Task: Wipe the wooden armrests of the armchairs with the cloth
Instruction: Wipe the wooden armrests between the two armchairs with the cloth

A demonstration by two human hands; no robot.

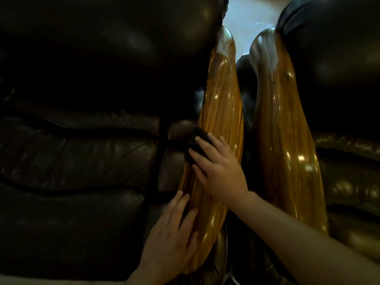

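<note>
**Wiping under way on the first armrest; the second looked untouched**

The right hand (218,169) pressed a small dark crumpled cloth (195,145) against the glossy, striped golden-brown wooden armrest of the left armchair (222,112), about halfway along its length and on its inner edge, at 9 o'clock from the armrest's midline. Its fingers (202,140) were spread flat over the cloth, holding it down rather than pinching it. The left hand (170,237) lay open at 6 o'clock from the cloth, fingers loosely spread and resting on the near end of the same armrest, seemingly steadying it.

The matching glossy wooden armrest of the right armchair (287,130) stood just beside, at 3 o'clock, with no hand or cloth on it. The dark brown leather seat cushions (82,161) filled the 9 o'clock side.

Judging by this, the work was in mid-course on one armrest: its far end, toward 12 o'clock, probably remained to be covered, and the neighbouring armrest was likely still to be done. Whether any part had already been cleaned could not be told from the shine alone.
</note>
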